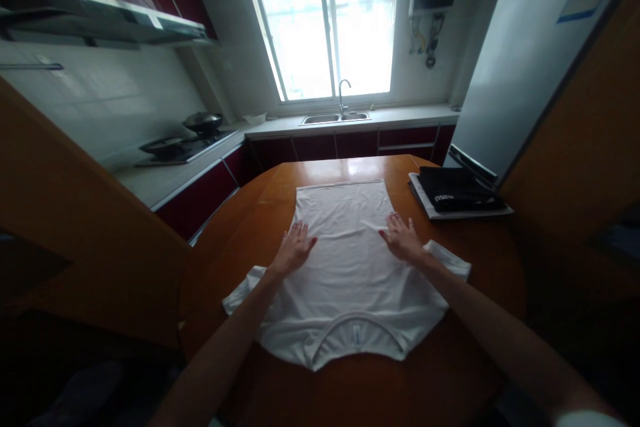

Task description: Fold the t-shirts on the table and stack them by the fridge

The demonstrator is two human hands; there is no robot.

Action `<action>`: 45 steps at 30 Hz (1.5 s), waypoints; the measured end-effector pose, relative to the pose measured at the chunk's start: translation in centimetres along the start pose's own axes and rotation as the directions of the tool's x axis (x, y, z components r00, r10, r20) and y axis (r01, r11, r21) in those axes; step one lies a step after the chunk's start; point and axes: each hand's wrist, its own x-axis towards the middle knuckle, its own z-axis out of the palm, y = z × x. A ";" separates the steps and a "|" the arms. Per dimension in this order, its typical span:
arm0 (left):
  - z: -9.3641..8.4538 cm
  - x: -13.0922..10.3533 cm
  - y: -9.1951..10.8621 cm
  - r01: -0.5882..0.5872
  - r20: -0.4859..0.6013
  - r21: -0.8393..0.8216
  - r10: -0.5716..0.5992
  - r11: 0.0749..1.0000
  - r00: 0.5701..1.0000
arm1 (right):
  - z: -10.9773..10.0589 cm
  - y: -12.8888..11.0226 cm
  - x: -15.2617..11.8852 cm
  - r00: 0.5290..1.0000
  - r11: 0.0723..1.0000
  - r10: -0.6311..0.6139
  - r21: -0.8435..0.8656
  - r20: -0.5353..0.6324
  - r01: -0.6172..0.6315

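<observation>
A white T-shirt (350, 267) lies spread on a round wooden table (235, 227), its neckline toward me and its hem toward the window. My left hand (295, 249) rests flat on the shirt's left side edge, thumb apart from the fingers. On the opposite side edge lies my right hand (401, 238), also flat with its fingers stretched out. Neither hand grips the cloth. Both short sleeves stick out sideways, partly under my forearms. Light wrinkles run across the shirt's body.
Folded black and white clothes (457, 190) sit at the table's right side, close to a fridge (525, 67). Beyond the table are a counter with a sink (335, 119) under the window. A stove (187, 147) with pans stands on the left.
</observation>
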 end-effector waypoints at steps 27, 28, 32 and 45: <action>-0.4 0.3 5.0 -0.358 0.148 -0.159 0.381 0.920 0.913 | 1.9 -3.1 0.2 0.980 0.979 -0.188 0.096 0.060 0.182; -0.3 0.3 4.9 -0.362 0.149 -0.159 0.385 0.918 0.911 | 2.0 -3.1 0.2 0.981 0.980 -0.182 0.094 0.062 0.176; 0.2 0.3 4.9 -0.366 0.138 -0.180 0.391 0.913 0.910 | 2.1 -3.1 0.3 0.986 0.985 -0.157 0.084 0.061 0.152; -8.7 -3.1 -5.4 0.022 -0.004 -0.502 -0.028 0.864 1.000 | 2.6 -2.0 0.4 0.977 0.962 -0.148 0.206 -0.155 0.179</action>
